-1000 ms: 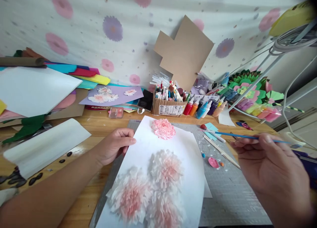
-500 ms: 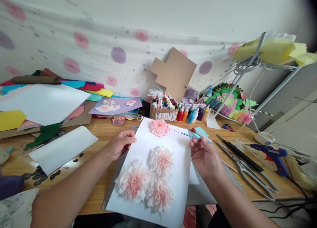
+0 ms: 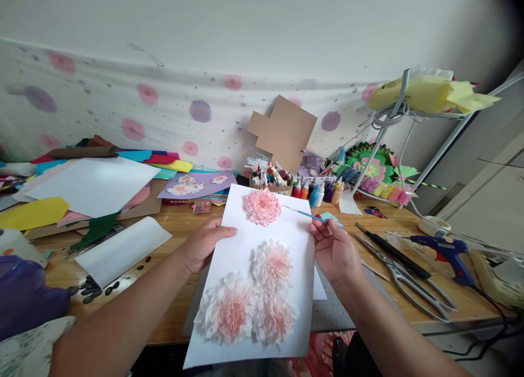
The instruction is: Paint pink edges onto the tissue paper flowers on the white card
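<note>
My left hand (image 3: pixel 208 240) grips the left edge of a white paper sheet (image 3: pixel 241 254), thumb on top. Raised over the grey mat (image 3: pixel 333 309), the sheet leans toward me. It bears a pink ruffled flower (image 3: pixel 262 207) near its top and three white ruffled flowers with pink centres (image 3: pixel 229 311) lower down. Between the fingers of my right hand (image 3: pixel 338 249) is a thin blue paintbrush (image 3: pixel 305 211), its tip pointing left near the pink flower. This hand is at the sheet's right edge; whether it also grips the sheet I cannot tell.
Large scissors (image 3: pixel 405 279) and a blue glue gun (image 3: pixel 444 251) lie to the right. Behind stand paint bottles (image 3: pixel 314 197) and a pen box (image 3: pixel 270 186). Coloured sheets (image 3: pixel 98 183), a rolled white paper (image 3: pixel 123 249) and dark pebble-like pieces (image 3: pixel 90 289) are on the left.
The sheet's lower edge has risen a little and shifted right, so its bottom now shows. My left thumb lies farther over the sheet. The camera view has tilted slightly upward.
</note>
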Tool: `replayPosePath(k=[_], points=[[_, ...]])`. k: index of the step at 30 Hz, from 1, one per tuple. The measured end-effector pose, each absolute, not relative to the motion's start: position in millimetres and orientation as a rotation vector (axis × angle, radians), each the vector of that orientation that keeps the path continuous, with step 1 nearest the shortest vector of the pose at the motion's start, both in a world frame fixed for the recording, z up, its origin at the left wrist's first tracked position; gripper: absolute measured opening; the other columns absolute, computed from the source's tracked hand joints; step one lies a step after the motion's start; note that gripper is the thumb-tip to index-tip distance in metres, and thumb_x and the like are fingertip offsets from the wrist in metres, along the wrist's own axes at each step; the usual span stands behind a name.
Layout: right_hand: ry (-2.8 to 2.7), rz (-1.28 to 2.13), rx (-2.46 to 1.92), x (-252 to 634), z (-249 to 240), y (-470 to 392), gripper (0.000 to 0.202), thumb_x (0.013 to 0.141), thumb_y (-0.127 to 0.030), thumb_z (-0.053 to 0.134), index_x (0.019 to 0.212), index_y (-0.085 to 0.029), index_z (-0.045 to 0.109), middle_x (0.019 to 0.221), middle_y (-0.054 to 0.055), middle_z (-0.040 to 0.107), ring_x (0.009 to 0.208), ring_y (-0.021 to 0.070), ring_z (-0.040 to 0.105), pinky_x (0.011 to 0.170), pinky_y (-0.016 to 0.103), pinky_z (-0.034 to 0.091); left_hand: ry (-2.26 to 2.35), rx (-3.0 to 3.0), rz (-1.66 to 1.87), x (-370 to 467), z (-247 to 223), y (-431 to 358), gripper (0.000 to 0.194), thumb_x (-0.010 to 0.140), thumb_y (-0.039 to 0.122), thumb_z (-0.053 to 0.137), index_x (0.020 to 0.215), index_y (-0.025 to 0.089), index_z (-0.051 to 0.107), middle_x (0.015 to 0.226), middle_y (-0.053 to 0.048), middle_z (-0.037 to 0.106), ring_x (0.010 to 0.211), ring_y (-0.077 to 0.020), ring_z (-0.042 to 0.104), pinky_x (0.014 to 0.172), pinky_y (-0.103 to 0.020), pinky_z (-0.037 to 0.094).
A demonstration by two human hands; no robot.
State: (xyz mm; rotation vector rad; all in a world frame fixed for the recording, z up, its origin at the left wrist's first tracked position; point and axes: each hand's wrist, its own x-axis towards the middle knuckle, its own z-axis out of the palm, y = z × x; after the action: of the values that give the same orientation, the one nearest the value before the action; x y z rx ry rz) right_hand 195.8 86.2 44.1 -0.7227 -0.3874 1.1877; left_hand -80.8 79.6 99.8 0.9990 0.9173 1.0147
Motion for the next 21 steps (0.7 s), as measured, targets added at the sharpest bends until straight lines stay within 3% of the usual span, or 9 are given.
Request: replayPosePath(k=[6, 10, 14, 17, 21], points=[[-0.407, 1.197, -0.716, 209, 43, 83, 0.033, 0.095, -0.038, 0.061, 0.119, -0.016, 0.060, 0.115, 0.007, 0.065, 0.095, 0.0178, 0.065, 0.081, 0.037, 0.059, 0.890, 0.922, 1.027, -70, 96, 75, 0.038, 0.064, 0.040, 0.088, 0.088, 0.013, 0.077, 0.082, -0.011, 0.081, 0.070, -0.0244, 0.075, 0.065, -0.031, 0.059], [-0.441, 1.115, -0.692, 226, 57, 78, 0.023, 0.094, -0.036, 0.063, 0.097, -0.014, 0.064, 0.088, 0.001, 0.066, 0.076, 0.0123, 0.065, 0.073, 0.032, 0.059, 0.868, 0.872, 1.020, -68, 89, 76, 0.044, 0.064, 0.044, 0.089, 0.094, 0.013, 0.077, 0.087, -0.013, 0.081, 0.078, -0.0277, 0.076, 0.072, -0.034, 0.061], [-0.531, 1.013, -0.672, 236, 85, 71, 0.025, 0.074, -0.034, 0.081, 0.071, -0.019, 0.062, 0.061, -0.005, 0.062, 0.059, 0.0104, 0.063, 0.075, 0.033, 0.062, 0.852, 0.855, 1.011, -72, 89, 85, 0.044, 0.063, 0.042, 0.090, 0.093, 0.012, 0.077, 0.087, -0.013, 0.081, 0.076, -0.0274, 0.076, 0.069, -0.033, 0.061], [-0.621, 0.940, -0.689, 234, 106, 68, 0.029, 0.063, -0.033, 0.088, 0.071, -0.019, 0.065, 0.061, -0.003, 0.066, 0.059, 0.0113, 0.066, 0.069, 0.029, 0.062, 0.829, 0.842, 1.006, -75, 90, 94, 0.042, 0.062, 0.042, 0.091, 0.090, 0.014, 0.078, 0.084, -0.012, 0.081, 0.073, -0.0272, 0.076, 0.067, -0.032, 0.061], [-0.778, 0.884, -0.746, 227, 119, 66, 0.028, 0.061, -0.032, 0.090, 0.072, -0.018, 0.068, 0.064, 0.001, 0.070, 0.063, 0.0139, 0.069, 0.065, 0.026, 0.061, 0.816, 0.803, 1.009, -78, 81, 100, 0.040, 0.063, 0.042, 0.091, 0.089, 0.015, 0.077, 0.086, -0.011, 0.081, 0.075, -0.0276, 0.077, 0.069, -0.033, 0.061]])
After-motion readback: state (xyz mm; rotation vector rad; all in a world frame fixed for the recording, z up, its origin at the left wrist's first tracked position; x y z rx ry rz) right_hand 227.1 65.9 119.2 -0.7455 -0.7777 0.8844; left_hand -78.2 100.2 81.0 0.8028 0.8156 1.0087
